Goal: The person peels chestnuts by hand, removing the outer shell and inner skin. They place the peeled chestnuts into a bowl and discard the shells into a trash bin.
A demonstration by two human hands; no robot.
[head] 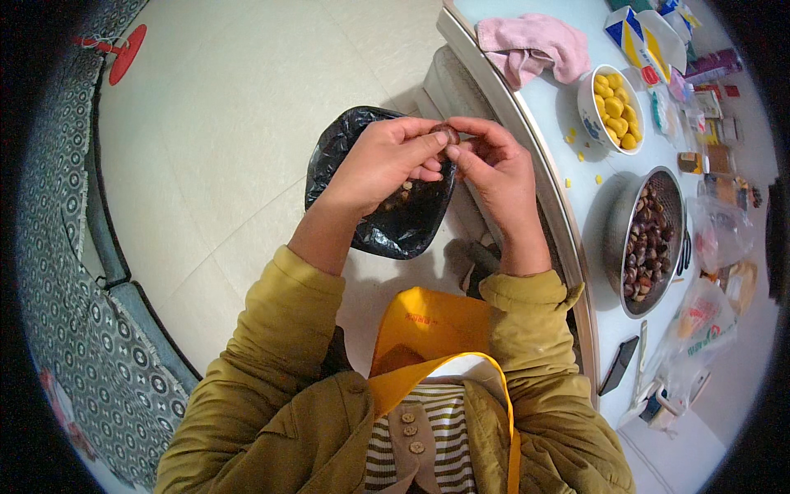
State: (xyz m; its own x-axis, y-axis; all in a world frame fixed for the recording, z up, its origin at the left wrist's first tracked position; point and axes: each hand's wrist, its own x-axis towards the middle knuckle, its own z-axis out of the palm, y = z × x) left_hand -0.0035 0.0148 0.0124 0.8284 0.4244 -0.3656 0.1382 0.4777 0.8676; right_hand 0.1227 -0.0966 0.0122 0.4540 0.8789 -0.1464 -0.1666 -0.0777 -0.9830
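Between the fingertips of both hands is a brown chestnut (447,132), partly covered by the fingers. My left hand (389,157) pinches it with thumb and forefinger. From the other side, the thumb and forefinger of my right hand (494,157) grip it as well. Both hands are above a bin lined with a black plastic bag (401,231), where a few pale scraps (405,186) show. On the table to the right, a metal colander (608,241) holds many unpeeled chestnuts (648,241). Peeled yellow chestnuts (614,108) fill a white patterned bowl (591,120).
A pink towel (537,46) lies at the table's far end. Yellow crumbs (580,157) are scattered beside the bowl. A dark phone (619,365) rests near the table edge (571,241). Plastic bags (703,327) and jars line the wall side. A patterned sofa cover (55,204) is at left.
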